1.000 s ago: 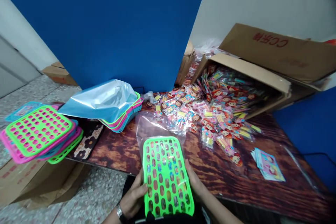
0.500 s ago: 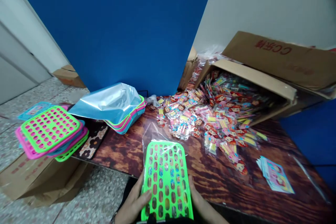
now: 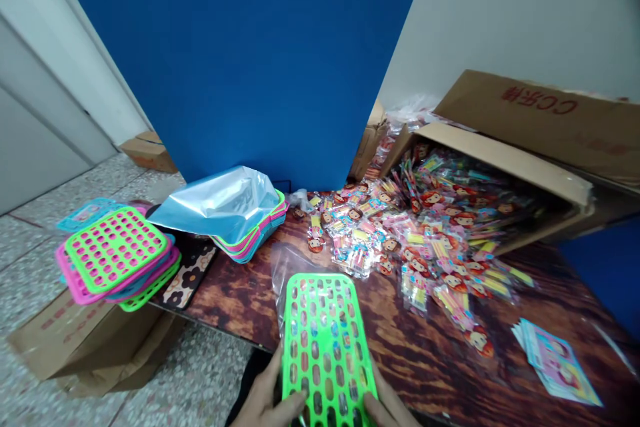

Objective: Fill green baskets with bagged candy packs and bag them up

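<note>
A lime green plastic basket (image 3: 327,353) with rows of oval holes is held at the table's front edge, its perforated face toward me. Colourful contents show through the holes. Clear plastic film (image 3: 286,273) sticks out past its top left corner, so the basket seems to be inside a clear bag. My left hand (image 3: 273,393) grips the left side, thumb over the face. My right hand (image 3: 387,400) closes on the lower right side, its thumb also on the face.
Small packets (image 3: 415,247) spill from an open cardboard box (image 3: 510,153). Printed cards (image 3: 557,363) lie at right. Stacked baskets (image 3: 255,233) under silvery bags (image 3: 225,203) stand at left, beside perforated lids (image 3: 117,250) overhanging the table edge. A blue panel (image 3: 250,67) rises behind.
The view has swung slightly, shifting the tabletop things. My right thumb has come onto the basket's face, and the basket sits a little farther right in view.
</note>
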A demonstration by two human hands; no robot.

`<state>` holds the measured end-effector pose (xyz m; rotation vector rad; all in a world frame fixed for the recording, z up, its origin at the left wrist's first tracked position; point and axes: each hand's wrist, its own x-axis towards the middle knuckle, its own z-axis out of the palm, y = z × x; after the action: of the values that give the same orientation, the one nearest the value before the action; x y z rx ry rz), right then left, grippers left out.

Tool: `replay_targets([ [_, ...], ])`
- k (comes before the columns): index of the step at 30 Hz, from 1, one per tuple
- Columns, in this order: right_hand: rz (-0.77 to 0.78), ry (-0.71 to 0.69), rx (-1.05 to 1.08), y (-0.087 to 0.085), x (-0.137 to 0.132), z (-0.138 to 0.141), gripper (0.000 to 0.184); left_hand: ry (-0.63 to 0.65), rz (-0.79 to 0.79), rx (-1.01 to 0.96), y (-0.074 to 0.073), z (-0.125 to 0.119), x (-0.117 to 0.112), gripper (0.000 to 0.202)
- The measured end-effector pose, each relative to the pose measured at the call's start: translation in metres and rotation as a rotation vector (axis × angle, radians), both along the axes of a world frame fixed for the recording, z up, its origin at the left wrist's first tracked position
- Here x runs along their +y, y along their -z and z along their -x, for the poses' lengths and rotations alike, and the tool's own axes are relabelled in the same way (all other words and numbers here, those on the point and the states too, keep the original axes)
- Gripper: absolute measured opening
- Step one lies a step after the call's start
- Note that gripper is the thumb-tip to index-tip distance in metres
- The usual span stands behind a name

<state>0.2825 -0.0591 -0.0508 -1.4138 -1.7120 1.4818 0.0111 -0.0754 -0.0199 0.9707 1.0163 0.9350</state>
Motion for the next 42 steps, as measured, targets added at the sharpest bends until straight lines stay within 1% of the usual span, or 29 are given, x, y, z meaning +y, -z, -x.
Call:
replay_targets([
  [1, 0.007, -0.003, -0.010, -0.002, 0.008, 0.003, 0.064, -0.049, 0.011, -0.034, -0.003, -0.003, 0.008, 0.065],
  [2, 0.029, 0.026, 0.016, -0.003, 0.019, 0.009, 0.065, -0.105, 0.023, -0.049, -0.005, -0.006, 0.017, 0.063],
  [4, -0.030, 0.095, 0.040, -0.006, 0.041, 0.023, 0.066, -0.219, 0.003, -0.023, -0.008, -0.011, 0.035, 0.056],
  [6, -0.057, 0.134, 0.019, -0.007, 0.057, 0.032, 0.064, -0.267, -0.006, 0.012, -0.007, -0.013, 0.047, 0.054],
  [8, -0.082, 0.117, -0.030, -0.009, 0.063, 0.030, 0.062, -0.251, -0.004, -0.001, -0.003, -0.011, 0.048, 0.063],
  [10, -0.160, 0.020, -0.086, -0.015, 0.062, 0.019, 0.071, -0.214, -0.041, -0.036, 0.000, -0.006, 0.043, 0.082],
  [12, -0.264, -0.136, -0.143, -0.023, 0.062, 0.007, 0.092, -0.182, -0.130, 0.000, 0.001, -0.001, 0.037, 0.100],
  [13, -0.304, -0.219, -0.165, -0.027, 0.063, 0.004, 0.103, -0.164, -0.180, 0.058, 0.000, 0.002, 0.036, 0.104],
  [14, -0.333, -0.286, -0.179, -0.030, 0.065, 0.002, 0.110, -0.141, -0.222, 0.124, -0.001, 0.003, 0.036, 0.104],
  [15, -0.352, -0.333, -0.186, -0.033, 0.068, 0.001, 0.113, -0.116, -0.250, 0.179, -0.002, 0.004, 0.038, 0.102],
  [17, -0.392, -0.356, -0.190, -0.033, 0.073, 0.003, 0.108, -0.098, -0.254, 0.217, -0.003, 0.004, 0.042, 0.094],
  [20, -0.474, -0.302, -0.194, -0.029, 0.075, 0.008, 0.095, -0.177, -0.202, 0.156, -0.003, -0.001, 0.044, 0.085],
  [24, -0.555, -0.245, -0.164, -0.027, 0.069, 0.008, 0.085, -0.226, -0.186, 0.150, -0.005, -0.008, 0.035, 0.073],
  [25, -0.560, -0.228, -0.156, -0.028, 0.067, 0.008, 0.084, -0.230, -0.172, 0.135, -0.005, -0.009, 0.033, 0.071],
  [26, -0.561, -0.212, -0.150, -0.028, 0.065, 0.008, 0.084, -0.233, -0.148, 0.097, -0.006, -0.009, 0.031, 0.074],
  [28, -0.563, -0.184, -0.145, -0.027, 0.062, 0.008, 0.084, -0.260, -0.089, -0.041, -0.005, -0.010, 0.029, 0.087],
  [30, -0.576, -0.167, -0.152, -0.025, 0.059, 0.010, 0.085, -0.320, -0.025, -0.155, -0.002, -0.011, 0.031, 0.093],
  [32, -0.604, -0.150, -0.163, -0.023, 0.057, 0.014, 0.087, -0.322, 0.049, -0.173, 0.002, -0.013, 0.034, 0.084],
  [34, -0.643, -0.143, -0.172, -0.025, 0.057, 0.020, 0.088, -0.272, 0.132, -0.159, 0.004, -0.017, 0.037, 0.067],
  [35, -0.675, -0.141, -0.174, -0.029, 0.057, 0.024, 0.088, -0.259, 0.169, -0.176, 0.005, -0.019, 0.037, 0.061],
  [36, -0.714, -0.141, -0.178, -0.034, 0.057, 0.027, 0.088, -0.276, 0.205, -0.215, 0.006, -0.021, 0.037, 0.056],
  [39, -0.829, -0.147, -0.172, -0.055, 0.059, 0.032, 0.087, -0.381, 0.336, -0.420, 0.008, -0.025, 0.032, 0.052],
  [40, -0.833, -0.160, -0.143, -0.063, 0.061, 0.032, 0.088, -0.393, 0.376, -0.497, 0.008, -0.025, 0.030, 0.053],
  [42, -0.779, -0.160, -0.041, -0.077, 0.064, 0.028, 0.085, -0.369, 0.414, -0.635, 0.007, -0.024, 0.027, 0.053],
])
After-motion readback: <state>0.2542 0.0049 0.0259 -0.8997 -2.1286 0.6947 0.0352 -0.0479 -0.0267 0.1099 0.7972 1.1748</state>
